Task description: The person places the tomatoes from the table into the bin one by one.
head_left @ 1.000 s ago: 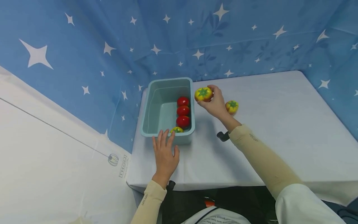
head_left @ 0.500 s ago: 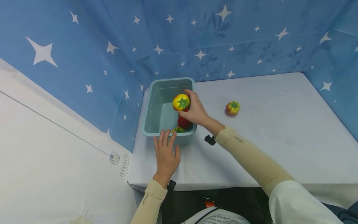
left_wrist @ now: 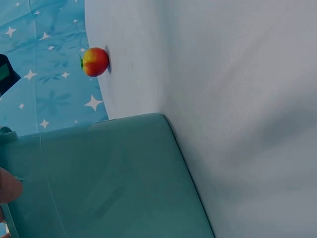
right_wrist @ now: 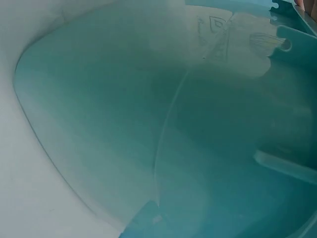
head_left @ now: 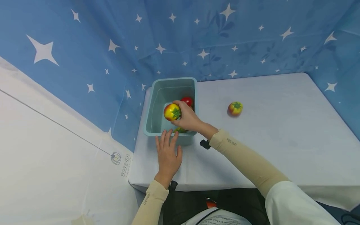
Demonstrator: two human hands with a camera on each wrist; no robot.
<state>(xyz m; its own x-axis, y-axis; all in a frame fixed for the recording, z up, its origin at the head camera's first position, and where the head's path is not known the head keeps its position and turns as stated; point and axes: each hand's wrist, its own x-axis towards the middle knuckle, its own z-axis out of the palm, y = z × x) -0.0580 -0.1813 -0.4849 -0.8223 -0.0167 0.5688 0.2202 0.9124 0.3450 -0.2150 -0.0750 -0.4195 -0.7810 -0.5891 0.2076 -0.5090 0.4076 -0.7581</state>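
Note:
My right hand grips a yellow-and-red tomato with a green star-shaped top, between thumb and fingers, over the inside of a blue-green plastic bin. The tomato lies tilted, green top toward the palm. At the bin's near rim rest the fingertips of my left hand, fingers spread and fairly straight. Inside the bin along its right side, a red fruit shows, and a green-topped tomato sits near the front. My right hand hides the row between them. The right wrist view is filled by the bin's wall.
Another yellow-and-red tomato lies on the white-covered table, right of the bin. It also appears as an orange-red tomato in the left wrist view. A blue star-patterned curtain hangs close behind the bin and table.
My right hand has carried its tomato left from beyond the bin's right rim, then nearer to me within the bin, tilting it. My left hand has stayed at the near rim.

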